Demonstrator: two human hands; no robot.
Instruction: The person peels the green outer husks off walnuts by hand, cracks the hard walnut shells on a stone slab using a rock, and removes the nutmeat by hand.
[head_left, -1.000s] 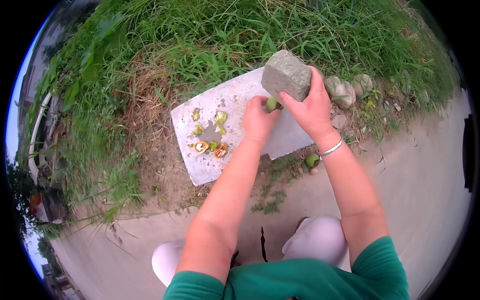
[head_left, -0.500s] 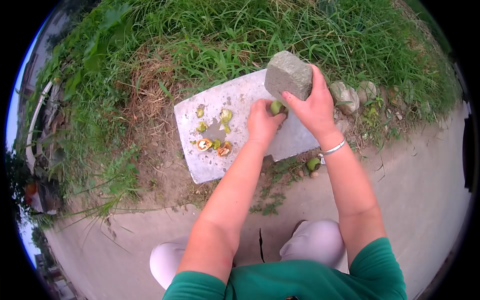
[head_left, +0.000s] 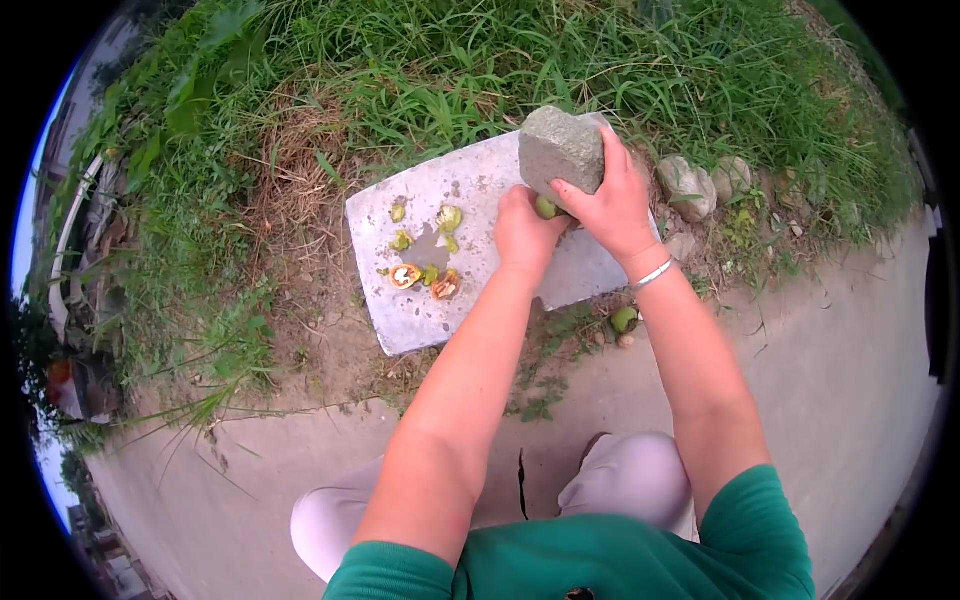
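Note:
A rough grey stone (head_left: 560,150) is gripped from its right side by my right hand (head_left: 618,205), fingers over the edge and thumb beneath. Under it, my left hand (head_left: 525,235) pinches a green-husked walnut (head_left: 546,207) on the pale stone slab (head_left: 385,325); the fingers and the stone partly cover the nut. Left of my hands lie two split walnut pieces with brown rims, one showing white flesh (head_left: 404,276), the other darker and broken (head_left: 446,285). Green husk bits (head_left: 449,218) are scattered around a damp patch.
Another green walnut (head_left: 624,320) lies on the ground off the slab's near right edge. Larger rocks (head_left: 688,188) sit to the right. Tall grass (head_left: 450,70) grows behind, and concrete paving (head_left: 800,420) runs along the near side.
My right hand has brought the stone slightly left and down, closer to the walnut. The left hand keeps its hold on the nut. The whole view has shifted a little.

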